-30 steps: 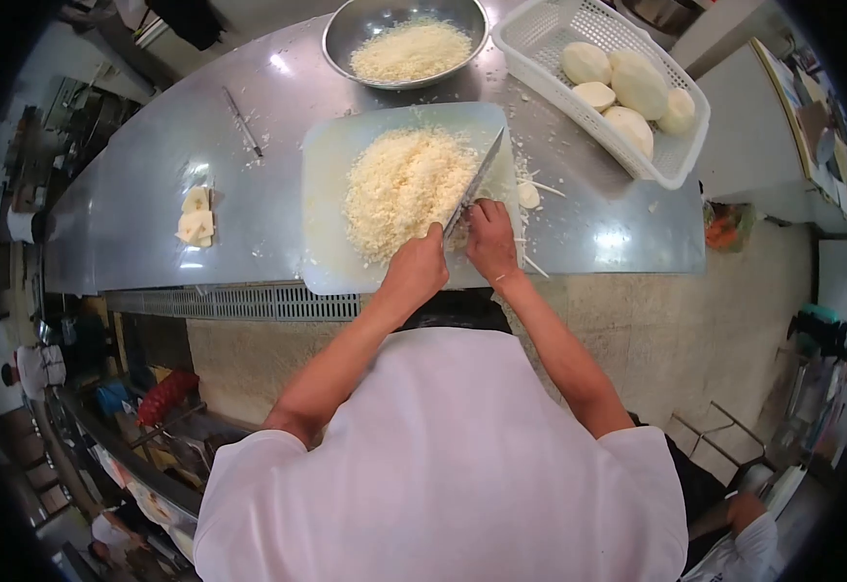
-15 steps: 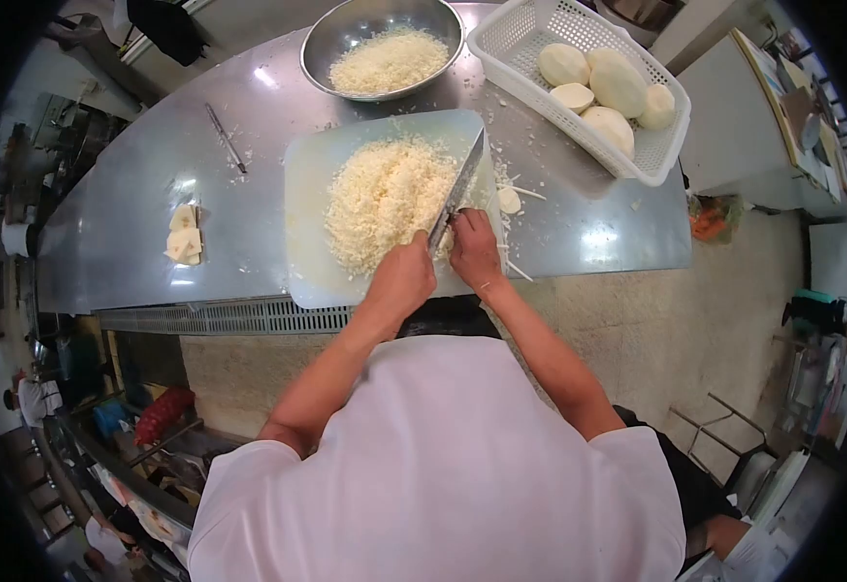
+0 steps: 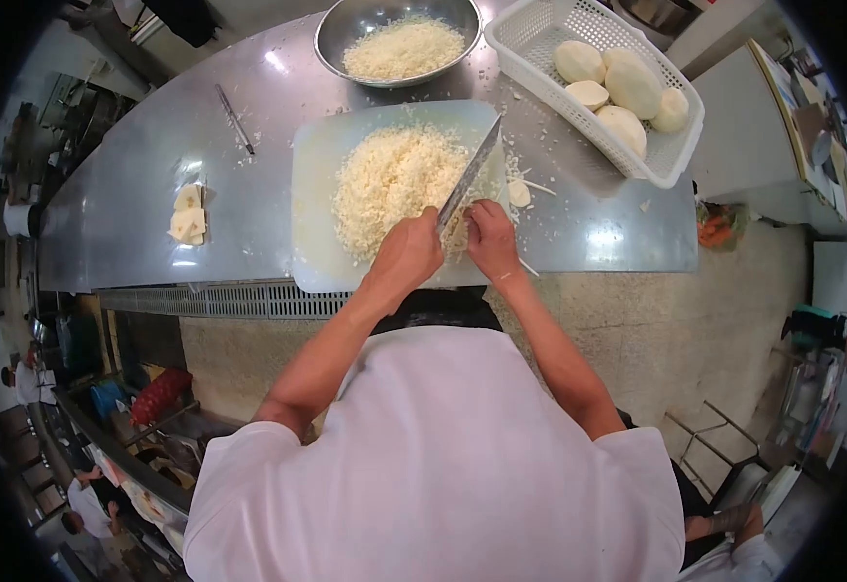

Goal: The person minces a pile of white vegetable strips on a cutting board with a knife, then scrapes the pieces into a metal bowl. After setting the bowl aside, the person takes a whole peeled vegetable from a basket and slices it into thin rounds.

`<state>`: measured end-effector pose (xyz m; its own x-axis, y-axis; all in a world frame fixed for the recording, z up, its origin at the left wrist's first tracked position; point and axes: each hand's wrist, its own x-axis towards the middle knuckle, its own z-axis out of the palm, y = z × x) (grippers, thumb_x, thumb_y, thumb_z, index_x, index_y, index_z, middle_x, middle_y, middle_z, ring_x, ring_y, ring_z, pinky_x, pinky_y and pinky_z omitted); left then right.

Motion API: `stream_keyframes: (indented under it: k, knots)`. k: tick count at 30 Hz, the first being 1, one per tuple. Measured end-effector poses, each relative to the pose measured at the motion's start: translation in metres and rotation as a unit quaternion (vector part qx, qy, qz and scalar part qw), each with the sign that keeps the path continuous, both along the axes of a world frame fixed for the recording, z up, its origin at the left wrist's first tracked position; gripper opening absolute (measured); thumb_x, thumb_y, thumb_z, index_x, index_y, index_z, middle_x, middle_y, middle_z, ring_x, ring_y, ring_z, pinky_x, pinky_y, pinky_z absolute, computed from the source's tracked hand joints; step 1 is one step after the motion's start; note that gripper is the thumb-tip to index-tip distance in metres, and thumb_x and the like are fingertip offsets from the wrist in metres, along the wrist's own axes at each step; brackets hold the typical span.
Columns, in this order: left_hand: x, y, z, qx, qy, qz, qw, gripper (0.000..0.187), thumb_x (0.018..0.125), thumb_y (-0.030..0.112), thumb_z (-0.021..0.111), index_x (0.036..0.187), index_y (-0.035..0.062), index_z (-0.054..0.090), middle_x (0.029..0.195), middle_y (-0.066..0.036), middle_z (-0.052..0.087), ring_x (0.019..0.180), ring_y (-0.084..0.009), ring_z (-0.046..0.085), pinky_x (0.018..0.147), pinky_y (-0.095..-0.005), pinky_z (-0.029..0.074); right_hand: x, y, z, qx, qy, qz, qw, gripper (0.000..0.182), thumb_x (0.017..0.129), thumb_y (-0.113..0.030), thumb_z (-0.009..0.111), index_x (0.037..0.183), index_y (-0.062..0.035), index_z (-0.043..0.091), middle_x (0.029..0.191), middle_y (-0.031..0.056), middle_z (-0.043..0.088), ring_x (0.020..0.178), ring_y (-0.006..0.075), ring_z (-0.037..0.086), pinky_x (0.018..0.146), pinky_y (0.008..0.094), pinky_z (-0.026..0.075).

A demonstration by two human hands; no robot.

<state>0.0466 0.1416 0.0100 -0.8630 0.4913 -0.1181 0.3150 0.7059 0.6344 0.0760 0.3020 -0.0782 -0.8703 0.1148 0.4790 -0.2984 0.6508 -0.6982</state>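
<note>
My left hand (image 3: 411, 250) is closed around the handle of a large kitchen knife (image 3: 472, 173), whose blade points up and to the right over the cutting board (image 3: 313, 233). My right hand (image 3: 491, 240) is beside the blade near its handle end, fingers curled together; whatever may be between them is hidden. Left of the knife, a big heap of finely chopped pale vegetable (image 3: 390, 184) covers the middle of the board. A small round slice (image 3: 519, 193) and a few thin strips lie just off the board's right edge.
Behind the board stands a metal bowl (image 3: 331, 60) holding more chopped pieces. A white perforated basket (image 3: 671, 163) with several peeled roots is at the back right. On the steel table (image 3: 259, 218) lie a thin metal tool (image 3: 235, 120) and some slices (image 3: 188, 218) at left.
The view has shifted slightly, so the table items appear farther right and higher. My right fingers have come a little away from the blade. The knife stays in my left hand.
</note>
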Motion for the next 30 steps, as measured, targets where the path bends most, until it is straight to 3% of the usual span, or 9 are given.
stream_keyframes:
  k: [2, 5, 10, 14, 18, 30]
  knots:
    - [0.01, -0.007, 0.014, -0.038, -0.023, 0.03, 0.999, 0.011, 0.087, 0.003, 0.052, 0.095, -0.0045, 0.051, 0.072, -0.029, 0.058, 0.074, -0.0479, 0.059, 0.064, -0.0531, 0.044, 0.005, 0.005, 0.006, -0.007, -0.015, -0.012, 1.0, 0.019, 0.071, 0.01, 0.056, 0.087, -0.0007, 0.058, 0.088, 0.0163, 0.057, 0.083, 0.0366, 0.056, 0.073, 0.0432, 0.047]
    - [0.005, -0.011, -0.028, -0.003, 0.05, 0.02, 0.999, 0.011, 0.087, 0.002, 0.052, 0.095, -0.0043, 0.05, 0.071, -0.029, 0.058, 0.072, -0.0481, 0.059, 0.063, -0.0533, 0.044, 0.012, 0.007, 0.003, 0.011, -0.032, -0.014, 0.999, 0.015, 0.075, 0.008, 0.058, 0.087, -0.0017, 0.058, 0.09, 0.0148, 0.059, 0.087, 0.0356, 0.058, 0.074, 0.042, 0.047]
    - [0.013, -0.007, 0.007, -0.017, -0.001, 0.004, 1.0, 0.009, 0.084, 0.001, 0.052, 0.091, -0.0043, 0.049, 0.067, -0.029, 0.057, 0.068, -0.048, 0.059, 0.061, -0.0538, 0.044, 0.008, 0.005, -0.002, 0.033, -0.012, -0.018, 0.999, 0.017, 0.075, 0.009, 0.056, 0.089, -0.001, 0.058, 0.094, 0.0151, 0.059, 0.088, 0.0357, 0.057, 0.074, 0.0421, 0.047]
    - [0.013, 0.008, -0.024, 0.015, 0.009, -0.022, 1.0, 0.007, 0.082, 0.0, 0.053, 0.087, -0.0039, 0.05, 0.066, -0.03, 0.057, 0.067, -0.0481, 0.059, 0.061, -0.0544, 0.045, 0.01, 0.005, -0.003, 0.056, -0.014, -0.015, 0.998, 0.02, 0.072, 0.011, 0.054, 0.09, 0.0005, 0.058, 0.093, 0.0159, 0.058, 0.087, 0.0365, 0.055, 0.074, 0.0431, 0.046]
    - [0.013, 0.005, 0.009, 0.01, 0.001, -0.011, 1.0, 0.007, 0.085, 0.002, 0.052, 0.088, -0.0044, 0.052, 0.067, -0.031, 0.058, 0.069, -0.0481, 0.06, 0.062, -0.0543, 0.046, 0.006, 0.005, -0.003, 0.04, 0.005, -0.012, 0.999, 0.022, 0.071, 0.011, 0.053, 0.09, 0.001, 0.058, 0.091, 0.0165, 0.057, 0.087, 0.0368, 0.054, 0.074, 0.0435, 0.046]
    - [0.017, 0.017, -0.019, 0.025, -0.037, 0.005, 0.999, 0.01, 0.086, 0.005, 0.054, 0.09, -0.0045, 0.051, 0.069, -0.03, 0.057, 0.071, -0.0491, 0.059, 0.063, -0.0531, 0.044, 0.014, 0.004, -0.007, 0.033, -0.016, -0.034, 0.999, 0.02, 0.069, 0.011, 0.054, 0.087, 0.0012, 0.056, 0.091, 0.0168, 0.057, 0.086, 0.0373, 0.054, 0.074, 0.0435, 0.047]
